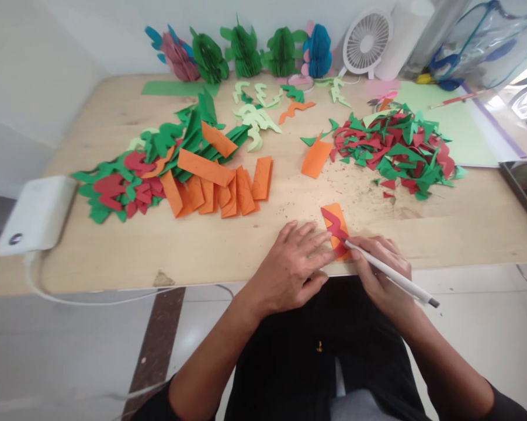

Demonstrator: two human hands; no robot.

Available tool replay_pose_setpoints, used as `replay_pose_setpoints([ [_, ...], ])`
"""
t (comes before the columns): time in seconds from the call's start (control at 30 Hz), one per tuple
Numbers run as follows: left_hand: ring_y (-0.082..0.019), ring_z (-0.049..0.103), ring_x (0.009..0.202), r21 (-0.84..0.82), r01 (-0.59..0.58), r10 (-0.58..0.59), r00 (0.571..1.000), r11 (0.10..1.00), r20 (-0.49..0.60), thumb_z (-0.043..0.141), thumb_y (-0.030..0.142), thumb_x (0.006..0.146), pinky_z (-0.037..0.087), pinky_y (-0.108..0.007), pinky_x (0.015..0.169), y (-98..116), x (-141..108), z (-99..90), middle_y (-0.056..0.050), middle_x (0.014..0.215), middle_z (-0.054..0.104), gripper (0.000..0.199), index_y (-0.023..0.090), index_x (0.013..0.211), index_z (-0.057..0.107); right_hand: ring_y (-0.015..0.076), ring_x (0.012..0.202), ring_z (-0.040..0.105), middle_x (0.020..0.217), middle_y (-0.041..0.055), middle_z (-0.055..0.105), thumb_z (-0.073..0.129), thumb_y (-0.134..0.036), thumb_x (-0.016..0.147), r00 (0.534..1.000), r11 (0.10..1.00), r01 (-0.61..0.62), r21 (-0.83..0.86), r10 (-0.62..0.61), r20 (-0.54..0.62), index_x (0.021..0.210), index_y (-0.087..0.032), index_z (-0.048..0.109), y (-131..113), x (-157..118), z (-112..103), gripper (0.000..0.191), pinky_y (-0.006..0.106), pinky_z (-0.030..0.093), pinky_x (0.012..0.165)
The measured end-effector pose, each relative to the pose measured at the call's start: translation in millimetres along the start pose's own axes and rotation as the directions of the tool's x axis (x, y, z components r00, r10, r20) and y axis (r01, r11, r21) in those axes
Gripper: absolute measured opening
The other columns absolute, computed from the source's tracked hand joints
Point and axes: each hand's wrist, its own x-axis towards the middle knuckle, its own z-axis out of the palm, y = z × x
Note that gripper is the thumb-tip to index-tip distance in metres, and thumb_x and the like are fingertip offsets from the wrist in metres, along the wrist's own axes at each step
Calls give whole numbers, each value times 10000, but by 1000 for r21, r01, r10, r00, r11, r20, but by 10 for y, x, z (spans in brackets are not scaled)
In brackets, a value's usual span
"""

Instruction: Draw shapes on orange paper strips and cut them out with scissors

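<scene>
My right hand grips a white pen, its tip down at a red wavy paper cutout. That cutout lies on an orange paper piece at the table's front edge. With fingers spread, my left hand rests palm down, its fingertips touching the left side of the cutout and the orange paper. Another orange paper piece lies farther back. Several folded orange papers, some with drawn curved lines, are spread to the left.
Green and red paper shapes are heaped at left, paper scraps at right. Along the wall stand honeycomb paper figures and a small white fan. A white power bank with a cable sits at left, a phone at right.
</scene>
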Motion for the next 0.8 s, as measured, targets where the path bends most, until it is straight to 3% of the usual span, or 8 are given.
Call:
replay_pose_setpoints([
  [0.23,-300,309,1401,-10,0,-1,1000,1000,-2,471,347,917,157,-550,1164,-2,-2,-4,-54,1460,482,398,257,1290,579,204,726,649,784,38,713,544,-261,909,987,979,-158,127,152,52,859,-221,639,-14,34,-16,114,344,484,668],
  [0.8,-307,315,1400,-5,-8,8,1000,1000,-14,467,352,921,166,-555,1162,-10,-7,13,-61,1459,483,391,241,1277,585,203,727,631,745,25,706,559,-248,903,989,984,-136,118,127,79,798,-215,641,-10,51,20,137,348,460,702],
])
